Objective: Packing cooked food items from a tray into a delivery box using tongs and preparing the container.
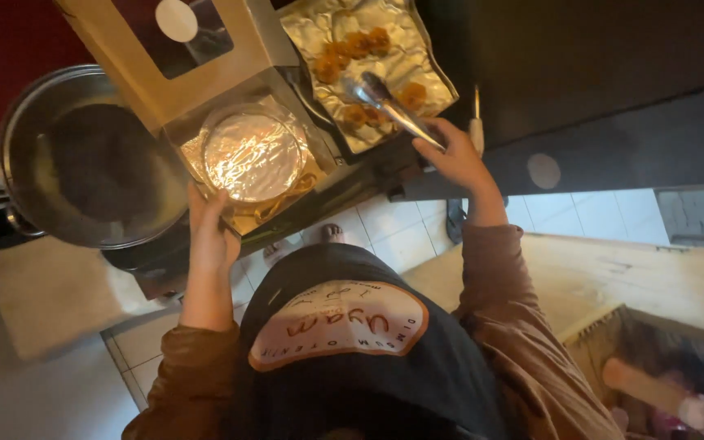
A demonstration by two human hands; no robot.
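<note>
My left hand grips the near edge of an open cardboard box that holds a round foil-lined dish. My right hand is shut on metal tongs whose tips reach over a foil-covered tray. Several golden fried pieces lie on the foil; the tong tips sit close to one piece.
A large metal pot stands left of the box on a dark stove. A black counter surface runs to the right. Below are white floor tiles, a wooden surface and my dark apron.
</note>
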